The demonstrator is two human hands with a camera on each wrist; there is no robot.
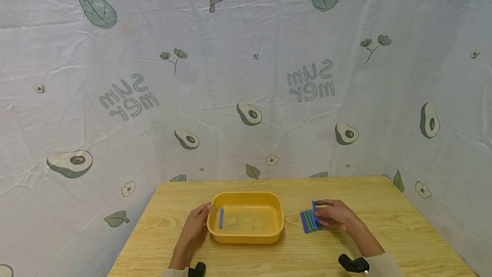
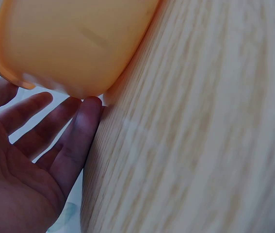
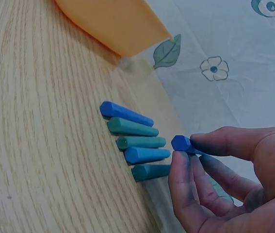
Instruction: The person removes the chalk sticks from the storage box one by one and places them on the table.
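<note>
My right hand [image 1: 335, 214] pinches a blue chalk stick [image 3: 180, 143] between thumb and fingertips, just above the table. Bluish smudges mark those fingers. Below and beside it, several blue and green chalk sticks lie side by side in a row; a blue one [image 3: 126, 113] is at the end nearer the tray and a dark green one [image 3: 149, 172] is at the end by my hand. My left hand [image 1: 197, 221] touches the left side of the yellow plastic tray [image 1: 246, 239], its fingers fairly straight against the outer wall. Inside the tray, one blue chalk stick [image 1: 221, 218] lies near the left wall.
The wood-grain table [image 1: 369, 195] carries everything. Dusty bluish marks spot the tray floor. Behind and at both sides hangs a pale sheet [image 1: 238, 72] printed with leaves and avocados. A black wrist strap [image 1: 353, 263] shows on my right wrist.
</note>
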